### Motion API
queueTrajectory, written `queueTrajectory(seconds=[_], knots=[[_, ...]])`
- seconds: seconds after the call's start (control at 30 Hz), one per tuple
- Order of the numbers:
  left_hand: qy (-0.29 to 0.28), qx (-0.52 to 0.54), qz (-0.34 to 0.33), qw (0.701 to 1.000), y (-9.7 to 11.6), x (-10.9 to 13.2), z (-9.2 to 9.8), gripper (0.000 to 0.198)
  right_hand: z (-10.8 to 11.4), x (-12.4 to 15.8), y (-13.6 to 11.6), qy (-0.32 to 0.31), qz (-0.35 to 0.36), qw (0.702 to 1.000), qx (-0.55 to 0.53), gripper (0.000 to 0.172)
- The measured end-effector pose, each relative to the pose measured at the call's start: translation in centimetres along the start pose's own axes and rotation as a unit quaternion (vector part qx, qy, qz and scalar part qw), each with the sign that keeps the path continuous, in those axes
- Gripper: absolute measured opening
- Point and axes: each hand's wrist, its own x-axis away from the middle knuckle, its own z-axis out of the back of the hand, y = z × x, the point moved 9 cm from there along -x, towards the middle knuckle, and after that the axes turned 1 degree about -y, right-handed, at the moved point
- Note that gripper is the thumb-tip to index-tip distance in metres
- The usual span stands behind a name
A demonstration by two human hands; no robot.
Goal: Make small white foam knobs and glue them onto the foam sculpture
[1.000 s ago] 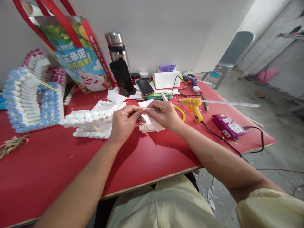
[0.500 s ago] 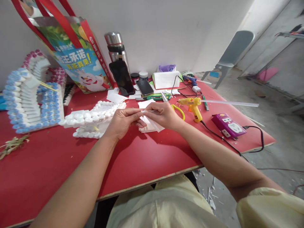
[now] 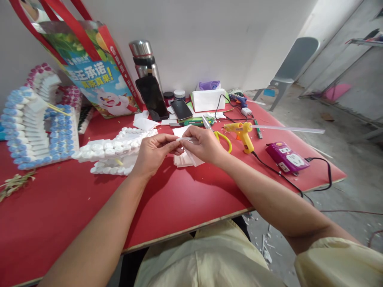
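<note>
Between their fingertips, my left hand (image 3: 155, 151) and my right hand (image 3: 203, 144) pinch a small rolled piece of white paper (image 3: 188, 139), mostly hidden by the fingers. Both hands hover over a stack of white paper sheets (image 3: 182, 160) on the red table. Left of them lies a white model (image 3: 103, 150) built from many small white rolls. Yellow-handled scissors (image 3: 225, 142) rest just beyond my right hand, partly covered by it.
A yellow glue gun (image 3: 243, 135) and a purple power socket (image 3: 287, 158) stand at right, with cords. Behind are a phone (image 3: 152, 99), a steel flask (image 3: 142, 59) and a tissue pack (image 3: 208, 99). A shopping bag (image 3: 98, 75) and a blue-white model (image 3: 22, 127) occupy the left.
Both hands keep their pinch on the white paper, with the fingers shifting slightly. The whole view has moved a little, so the table's things appear slightly further left.
</note>
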Motion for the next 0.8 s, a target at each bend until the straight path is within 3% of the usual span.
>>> queueTrajectory(seconds=[0.17,0.23,0.3,0.37,0.43,0.57,0.63,0.73,0.8], knots=[[0.036,-0.004,-0.005,0.999,0.3,0.1,-0.1,0.019,0.2,0.5,-1.7,0.009,0.047,0.994,0.096,0.013],[0.037,-0.009,-0.005,0.999,0.4,0.0,0.0,0.018,0.5,0.1,-1.1,-0.005,0.014,0.999,0.04,0.018],[0.029,-0.013,-0.011,0.999,0.6,-0.1,0.0,0.015,0.3,-0.4,0.8,-0.052,-0.075,0.991,-0.097,0.031],[0.021,-0.009,-0.02,1.0,0.7,-0.2,0.2,0.014,-0.8,-0.3,2.9,-0.113,-0.187,0.943,-0.253,0.049],[0.016,-0.009,-0.03,0.999,0.8,-0.2,0.3,0.014,-2.2,0.2,3.7,-0.167,-0.254,0.877,-0.372,0.059],[0.01,-0.045,-0.046,0.998,0.8,-0.1,0.3,0.015,-5.0,1.6,2.5,-0.275,-0.286,0.778,-0.487,0.052],[0.01,-0.068,-0.055,0.996,0.8,0.0,0.4,0.015,-5.9,2.4,1.7,-0.299,-0.303,0.735,-0.527,0.045],[0.006,-0.082,-0.056,0.995,0.6,0.1,0.4,0.017,-6.2,2.5,1.3,-0.286,-0.319,0.693,-0.579,0.032],[0.007,-0.077,-0.054,0.996,0.4,0.0,0.4,0.02,-6.0,2.3,1.4,-0.272,-0.315,0.691,-0.59,0.026]])
